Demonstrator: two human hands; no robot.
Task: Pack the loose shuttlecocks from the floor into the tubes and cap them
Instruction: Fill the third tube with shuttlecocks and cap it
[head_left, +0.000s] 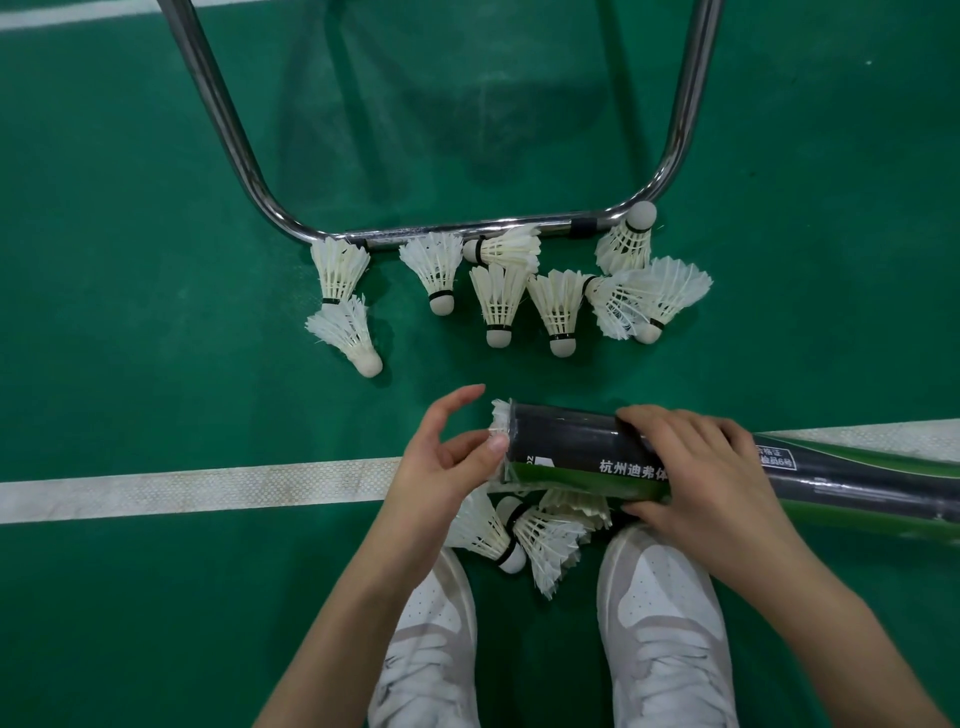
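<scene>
I see the tube (582, 457) lying crosswise over the floor (130, 260), long axis running left to right, my right hand (696, 467) wrapped around its middle and its open mouth pointing toward the left hand (447, 457), which is nearer that end. The left grip is loose, thumb pressing the feathers of a shuttlecock (500, 422) (skirt only just showing) at the mouth. The next push, I judge, goes rightward along that axis; the loose shuttlecocks (498, 306) lie beyond the tube, more between my shoes (670, 623).

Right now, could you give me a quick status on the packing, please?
Right hand grips tube. Left hand thumb presses shuttlecock into its mouth. No cap on. Loose shuttlecocks on floor; nothing blocking.
</scene>
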